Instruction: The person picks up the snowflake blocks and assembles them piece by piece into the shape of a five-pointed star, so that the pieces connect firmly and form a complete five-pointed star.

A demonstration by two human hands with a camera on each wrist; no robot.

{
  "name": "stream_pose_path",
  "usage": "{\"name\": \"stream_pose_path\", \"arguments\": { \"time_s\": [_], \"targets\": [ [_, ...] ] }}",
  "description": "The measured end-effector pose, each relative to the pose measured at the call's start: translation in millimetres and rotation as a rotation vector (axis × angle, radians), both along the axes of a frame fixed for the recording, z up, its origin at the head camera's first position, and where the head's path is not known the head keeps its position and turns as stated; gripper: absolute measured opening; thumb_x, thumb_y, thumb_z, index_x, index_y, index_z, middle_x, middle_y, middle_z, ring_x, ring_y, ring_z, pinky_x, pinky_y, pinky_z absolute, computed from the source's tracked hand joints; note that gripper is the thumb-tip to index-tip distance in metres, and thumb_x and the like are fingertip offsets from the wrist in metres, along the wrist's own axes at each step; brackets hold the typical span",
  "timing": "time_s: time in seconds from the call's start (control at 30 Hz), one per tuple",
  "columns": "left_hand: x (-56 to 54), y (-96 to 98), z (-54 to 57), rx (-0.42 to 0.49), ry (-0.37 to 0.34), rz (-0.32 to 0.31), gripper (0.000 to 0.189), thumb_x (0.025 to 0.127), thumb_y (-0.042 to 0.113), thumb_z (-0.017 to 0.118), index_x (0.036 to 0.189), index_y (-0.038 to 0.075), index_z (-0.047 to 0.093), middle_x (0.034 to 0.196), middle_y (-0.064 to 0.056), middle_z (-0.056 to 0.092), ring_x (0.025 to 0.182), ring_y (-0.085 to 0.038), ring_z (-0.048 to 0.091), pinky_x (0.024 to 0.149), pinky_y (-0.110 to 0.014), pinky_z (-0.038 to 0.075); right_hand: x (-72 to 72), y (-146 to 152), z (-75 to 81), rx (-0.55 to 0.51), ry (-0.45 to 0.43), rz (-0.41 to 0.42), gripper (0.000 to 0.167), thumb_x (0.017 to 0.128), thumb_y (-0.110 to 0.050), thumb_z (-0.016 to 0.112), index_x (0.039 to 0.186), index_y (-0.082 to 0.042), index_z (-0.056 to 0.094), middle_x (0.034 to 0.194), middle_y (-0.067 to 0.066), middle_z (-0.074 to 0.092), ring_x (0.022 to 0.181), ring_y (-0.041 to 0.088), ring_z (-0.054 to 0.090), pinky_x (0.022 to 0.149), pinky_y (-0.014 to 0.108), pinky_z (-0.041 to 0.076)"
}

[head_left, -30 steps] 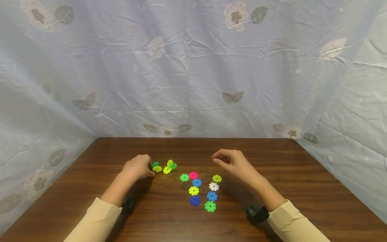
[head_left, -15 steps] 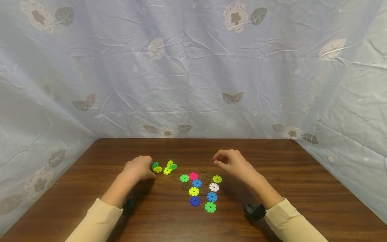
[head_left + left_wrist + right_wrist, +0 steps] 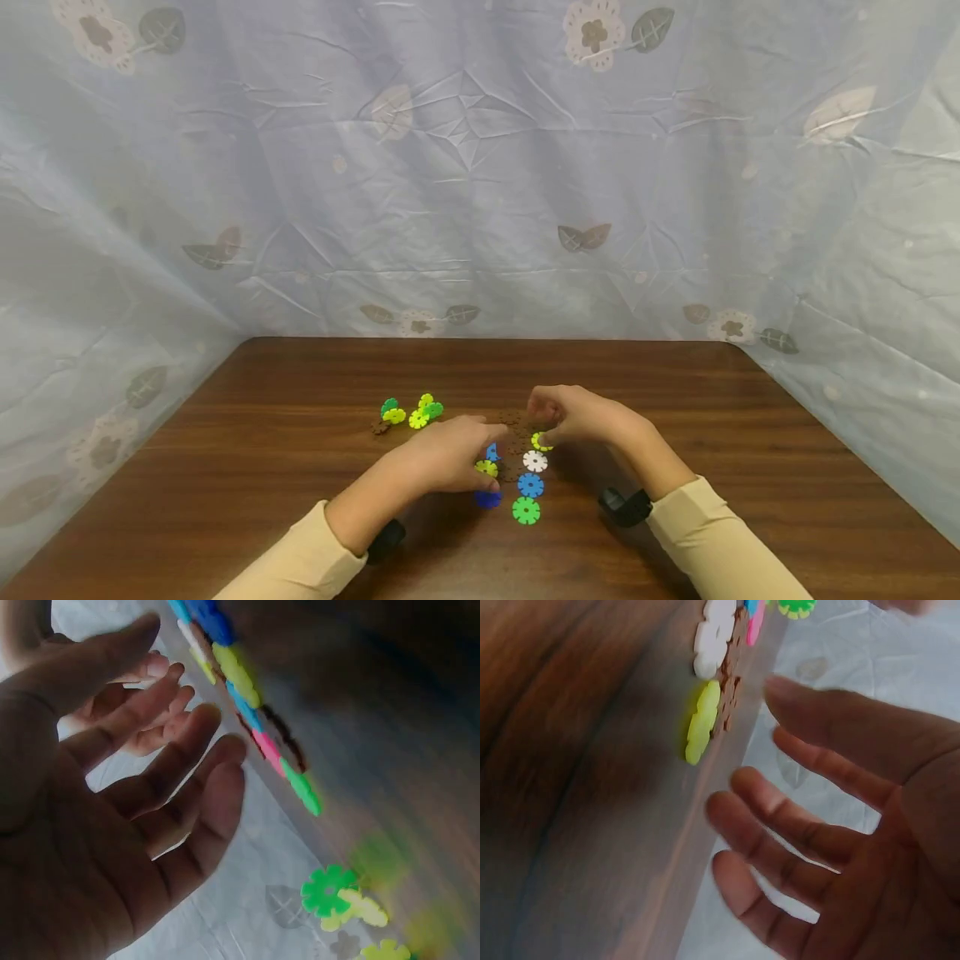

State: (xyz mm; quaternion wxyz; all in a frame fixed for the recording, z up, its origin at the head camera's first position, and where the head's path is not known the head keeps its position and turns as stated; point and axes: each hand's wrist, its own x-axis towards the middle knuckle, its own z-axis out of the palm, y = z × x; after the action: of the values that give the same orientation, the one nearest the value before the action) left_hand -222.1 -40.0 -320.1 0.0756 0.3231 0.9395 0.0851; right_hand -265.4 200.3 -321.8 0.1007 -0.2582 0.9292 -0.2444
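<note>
In the head view, on the dark brown wood-grain worktop, a brown notched plastic disc is placed furthest left, just beside a tilted green-and-yellow pair of notched discs. To their right, a yellow-and-green cluster of notched discs is seen. The left hand is held wide, fingers spread and thumb apart; by it a light blue disc, a yellow disc and a dark blue disc are partly covered. Further right, flat brown discs are laid near a column formed by a yellow-green disc, a white disc, a mid-blue disc and a bright green disc. The right hand is held wide, its loosely bent fingers poised near the yellow-green disc.
</note>
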Motion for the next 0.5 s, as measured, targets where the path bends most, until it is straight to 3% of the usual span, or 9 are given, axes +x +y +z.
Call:
{"name": "stream_pose_path", "arguments": {
  "time_s": [0.23, 0.5],
  "targets": [
    [-0.2, 5.3, -8.8, -0.001, -0.096, -0.089, 0.033, 0.085, 0.030, 0.089, 0.110, 0.025, 0.069, 0.106, 0.005, 0.069, 0.098, -0.010, 0.064, 0.083, -0.031, 0.055, -2.0, 6.1, -5.1, 0.014, -0.089, 0.020, 0.028, 0.086, -0.008, 0.083, 0.108, -0.006, 0.066, 0.095, 0.009, 0.060, 0.087, 0.017, 0.052, 0.075, 0.030, 0.045],
    [-0.2, 3.3, -12.5, 0.050, -0.134, -0.083, 0.029, 0.083, 0.027, 0.091, 0.097, 0.020, 0.067, 0.101, 0.002, 0.067, 0.092, -0.011, 0.062, 0.079, -0.028, 0.053, -2.9, 4.9, -9.9, 0.023, -0.081, 0.019, 0.026, 0.085, -0.007, 0.083, 0.104, -0.005, 0.067, 0.090, 0.008, 0.058, 0.083, 0.015, 0.050, 0.072, 0.028, 0.043]
  ]
}}
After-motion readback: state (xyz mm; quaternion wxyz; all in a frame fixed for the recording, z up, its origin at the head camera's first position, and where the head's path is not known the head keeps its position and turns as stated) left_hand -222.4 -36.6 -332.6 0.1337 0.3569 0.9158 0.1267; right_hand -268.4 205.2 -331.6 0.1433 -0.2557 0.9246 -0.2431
